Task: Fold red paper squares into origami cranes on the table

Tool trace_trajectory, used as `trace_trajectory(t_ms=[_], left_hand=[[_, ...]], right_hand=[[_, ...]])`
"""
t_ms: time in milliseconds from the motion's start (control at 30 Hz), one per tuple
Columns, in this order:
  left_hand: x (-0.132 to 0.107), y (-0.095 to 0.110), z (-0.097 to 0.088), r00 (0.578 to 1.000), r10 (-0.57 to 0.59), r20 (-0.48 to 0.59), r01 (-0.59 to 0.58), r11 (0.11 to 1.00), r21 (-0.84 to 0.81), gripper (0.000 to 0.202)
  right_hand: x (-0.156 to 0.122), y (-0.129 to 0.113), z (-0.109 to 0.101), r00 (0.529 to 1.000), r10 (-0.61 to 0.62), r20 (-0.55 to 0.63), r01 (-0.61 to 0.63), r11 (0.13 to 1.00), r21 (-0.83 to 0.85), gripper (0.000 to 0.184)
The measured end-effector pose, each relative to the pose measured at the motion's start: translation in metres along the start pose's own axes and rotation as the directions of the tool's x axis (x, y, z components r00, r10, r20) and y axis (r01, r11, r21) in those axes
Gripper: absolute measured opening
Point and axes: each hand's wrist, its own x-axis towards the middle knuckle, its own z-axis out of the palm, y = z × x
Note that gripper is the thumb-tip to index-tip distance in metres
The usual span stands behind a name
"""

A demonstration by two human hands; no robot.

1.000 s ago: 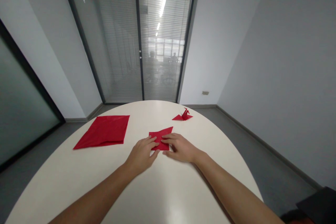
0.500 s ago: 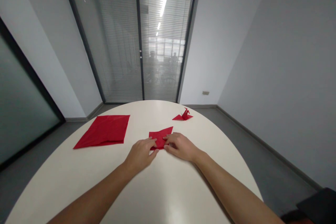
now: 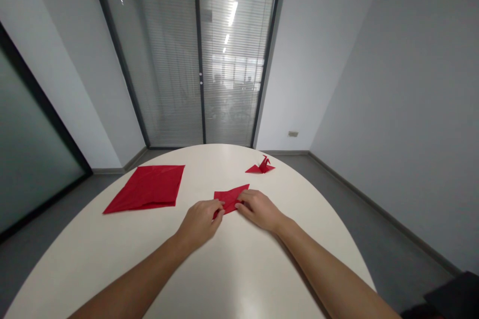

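A small folded sheet of red paper (image 3: pixel 229 197) lies on the white table in front of me, its far right corner pointing up and outward. My left hand (image 3: pixel 204 217) pinches its near left edge between thumb and fingers. At the right edge, my right hand (image 3: pixel 260 208) grips the paper with curled fingers, thumb toward me. The fingers cover parts of both side edges. Behind my right hand, apart from it, stands a folded red paper crane (image 3: pixel 263 165) with its wings spread.
A larger stack of red paper sheets (image 3: pixel 147 187) lies to the left on the round white table (image 3: pixel 217 269). A glass partition with blinds (image 3: pixel 168 60) is beyond the far edge. A dark object (image 3: pixel 454 295) shows at the lower right.
The small red paper has turned slightly, its right side going up and away. My left fingers have closed more tightly on its near left edge. The crane and the stack stay put.
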Motion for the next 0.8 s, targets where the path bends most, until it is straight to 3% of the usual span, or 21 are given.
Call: trace_trajectory(t_ms=[333, 567, 800], left_hand=[[-0.001, -0.002, 0.0, 0.999, -0.039, 0.019, 0.039, 0.999, -0.011, 0.023], [0.001, -0.007, 0.003, 0.998, 0.059, 0.021, -0.058, 0.998, -0.026, 0.028], [-0.001, -0.01, 0.007, 0.995, 0.096, 0.009, -0.096, 0.995, -0.004, 0.03]], right_hand=[[0.002, -0.001, 0.006, 0.997, 0.069, -0.031, -0.069, 0.998, 0.01, 0.011], [0.0, 0.002, 0.009, 0.995, 0.083, -0.061, -0.079, 0.994, 0.077, 0.029], [0.001, 0.001, 0.012, 0.997, 0.029, -0.065, -0.033, 0.998, -0.06, 0.021]])
